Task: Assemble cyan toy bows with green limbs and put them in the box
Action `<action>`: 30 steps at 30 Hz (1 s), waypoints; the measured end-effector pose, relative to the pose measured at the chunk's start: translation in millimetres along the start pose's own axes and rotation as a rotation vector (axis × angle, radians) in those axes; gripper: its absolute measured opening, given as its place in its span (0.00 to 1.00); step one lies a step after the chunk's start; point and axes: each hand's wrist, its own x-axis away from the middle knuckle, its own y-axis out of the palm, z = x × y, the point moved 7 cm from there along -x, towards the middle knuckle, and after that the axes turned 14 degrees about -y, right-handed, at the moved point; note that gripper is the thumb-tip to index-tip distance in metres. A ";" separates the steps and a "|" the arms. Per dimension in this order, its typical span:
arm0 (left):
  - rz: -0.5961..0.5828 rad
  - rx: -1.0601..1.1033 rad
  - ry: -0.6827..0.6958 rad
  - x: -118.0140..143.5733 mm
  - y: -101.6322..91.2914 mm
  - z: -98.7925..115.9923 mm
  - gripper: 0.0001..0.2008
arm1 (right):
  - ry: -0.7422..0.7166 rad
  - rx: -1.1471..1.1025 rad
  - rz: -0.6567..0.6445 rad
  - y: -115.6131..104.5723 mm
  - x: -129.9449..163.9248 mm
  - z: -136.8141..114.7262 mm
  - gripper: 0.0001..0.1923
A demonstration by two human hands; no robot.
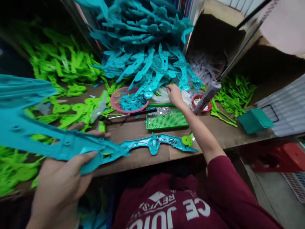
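My left hand (64, 175) grips a long teal plastic shell (71, 143), thumb on top and fingers behind it. The shell runs from the left edge toward the middle. Beyond its tip lies a second teal shell (135, 143) on the bench, open side up, with small parts and thin wires in it and a green round piece (186, 141) at its right end. My right hand (175, 95) reaches over the green basket (171, 122) to the white strips (162, 95) behind it. Its fingers are curled, and what they hold, if anything, is hidden.
A teal heap (143, 28) rises at the back. Lime-green parts (71, 60) cover the left. A black-handled hammer (133, 114) rests against the basket of screws, near a pink basket (116, 105). At right stand a red bowl (208, 107), a lamp arm (207, 95) and a teal bin (256, 121).
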 end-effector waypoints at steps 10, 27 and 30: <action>-0.434 0.333 -0.179 7.6 89.0 -34.9 0.34 | -0.661 -0.653 0.327 -49.4 204.6 -154.8 0.07; -0.296 0.322 -0.136 20.4 101.6 -51.4 0.34 | -0.610 -0.688 0.260 -15.4 228.6 -152.3 0.04; -0.170 0.383 -0.031 18.7 83.3 -51.2 0.33 | -0.535 -0.771 0.225 -7.5 212.6 -147.9 0.05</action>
